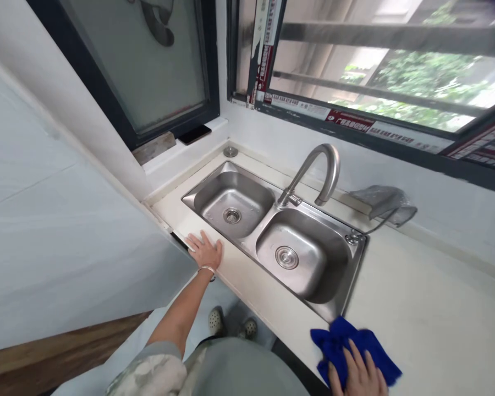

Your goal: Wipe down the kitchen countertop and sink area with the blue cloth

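Observation:
My left hand [205, 252] lies flat on the front edge of the pale countertop [421, 297], fingers spread, in front of the sink's left bowl. At the lower right, my right hand [358, 369] presses on a blue cloth [377, 349], its fingers stretched over the fabric. The cloth is bunched on the counter and touches the near right corner of the steel double sink [251, 250]. Both bowls show round drains. A curved metal faucet [329, 170] rises behind the divider between them.
A plastic-wrapped item [381, 202] lies behind the sink's right end. A round metal drain piece [230, 151] sits at the back left corner. A dark phone [194, 135] and a board piece [154, 148] rest on the left sill. A white wall panel [74, 209] stands close at left.

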Demonstrator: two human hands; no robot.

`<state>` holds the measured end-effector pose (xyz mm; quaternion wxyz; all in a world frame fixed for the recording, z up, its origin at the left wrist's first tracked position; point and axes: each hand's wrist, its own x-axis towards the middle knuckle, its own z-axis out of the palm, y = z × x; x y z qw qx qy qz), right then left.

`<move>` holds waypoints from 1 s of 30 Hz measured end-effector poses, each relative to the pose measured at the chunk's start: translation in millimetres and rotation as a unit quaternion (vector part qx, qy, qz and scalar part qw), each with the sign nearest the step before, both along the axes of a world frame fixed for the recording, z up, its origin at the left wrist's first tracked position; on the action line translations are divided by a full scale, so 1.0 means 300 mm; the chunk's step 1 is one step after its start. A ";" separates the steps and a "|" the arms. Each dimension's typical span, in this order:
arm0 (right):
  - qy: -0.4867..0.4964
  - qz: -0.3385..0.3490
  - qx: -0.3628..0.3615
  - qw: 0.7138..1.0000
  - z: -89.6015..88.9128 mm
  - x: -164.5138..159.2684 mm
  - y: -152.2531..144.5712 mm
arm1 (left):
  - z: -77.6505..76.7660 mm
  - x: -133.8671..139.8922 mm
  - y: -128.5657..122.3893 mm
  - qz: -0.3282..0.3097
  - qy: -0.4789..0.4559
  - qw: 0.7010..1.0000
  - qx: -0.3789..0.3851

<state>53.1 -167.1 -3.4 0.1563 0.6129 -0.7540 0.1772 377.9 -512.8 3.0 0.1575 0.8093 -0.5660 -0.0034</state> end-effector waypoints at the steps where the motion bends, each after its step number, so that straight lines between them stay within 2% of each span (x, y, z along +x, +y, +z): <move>1: -0.008 0.027 0.015 1.000 0.000 0.014 -0.018 | 0.000 -0.002 0.000 0.000 -0.001 1.000 0.003; 5: -0.023 0.104 0.059 0.993 0.005 0.095 -0.133 | 0.012 -0.010 0.006 -0.006 -0.001 1.000 0.015; 11: -0.037 0.197 0.091 0.975 0.026 0.269 -0.381 | 0.017 -0.010 0.017 -0.011 0.000 1.000 0.028; 21: -0.074 0.268 0.163 0.947 0.055 0.605 -0.737 | 0.030 -0.008 0.028 -0.034 0.033 0.997 0.067; 25: -0.090 0.270 0.151 0.947 0.049 0.681 -0.816 | 0.027 -0.001 0.027 -0.032 0.044 0.997 0.061; 30: -0.061 0.272 0.140 0.950 0.066 0.694 -0.827 | 0.028 0.011 0.029 -0.030 0.055 0.997 0.052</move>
